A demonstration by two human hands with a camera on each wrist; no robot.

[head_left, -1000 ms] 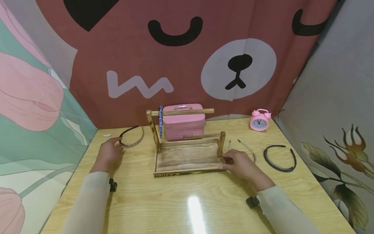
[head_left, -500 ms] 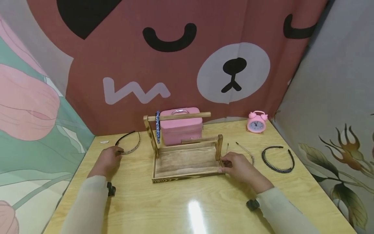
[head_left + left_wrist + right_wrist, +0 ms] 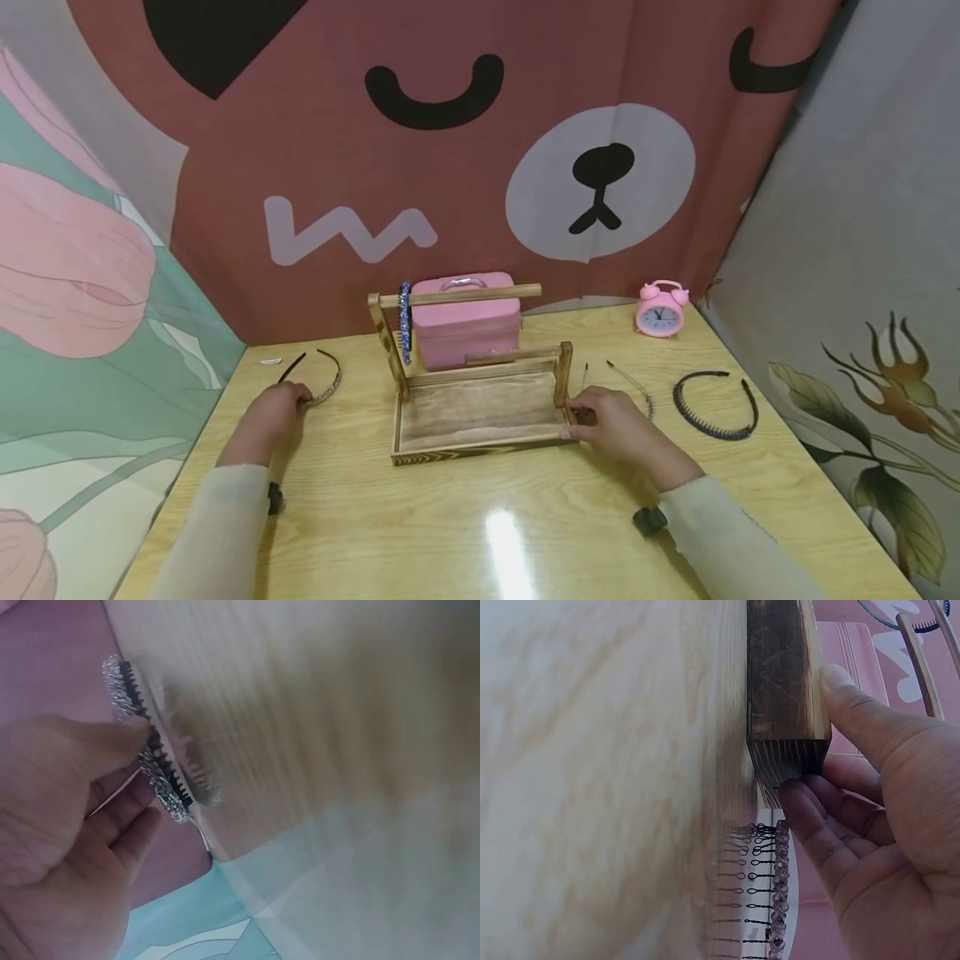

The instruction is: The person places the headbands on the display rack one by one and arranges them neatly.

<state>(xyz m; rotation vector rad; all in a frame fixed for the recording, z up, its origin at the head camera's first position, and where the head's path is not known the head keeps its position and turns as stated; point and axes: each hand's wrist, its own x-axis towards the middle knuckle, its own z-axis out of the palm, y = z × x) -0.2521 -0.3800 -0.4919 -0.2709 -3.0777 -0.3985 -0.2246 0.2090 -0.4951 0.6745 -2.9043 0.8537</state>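
Observation:
My left hand (image 3: 272,421) pinches a silvery glittering headband (image 3: 328,392) at its near side, at the table's left. In the left wrist view, thumb and fingers of the left hand (image 3: 82,795) hold its toothed, sparkly band (image 3: 161,776). My right hand (image 3: 615,425) grips the right front corner of a wooden rack (image 3: 480,450) with a tray base and two bars. In the right wrist view, the right hand (image 3: 885,787) has its thumb on the dark wooden corner (image 3: 787,675), fingers curled at its end face. A blue glittery headband (image 3: 405,325) hangs on the rack's upper bar.
A pink case (image 3: 468,329) stands behind the rack, and a pink alarm clock (image 3: 661,310) at the back right. Right of the rack lie a thin beaded headband (image 3: 637,386) and a dark toothed headband (image 3: 705,425). A small white piece (image 3: 271,362) lies back left.
My left hand has drawn the silvery headband a little nearer and to the left, turning it slightly. The right hand keeps its grip on the rack. The head view has shifted slightly.

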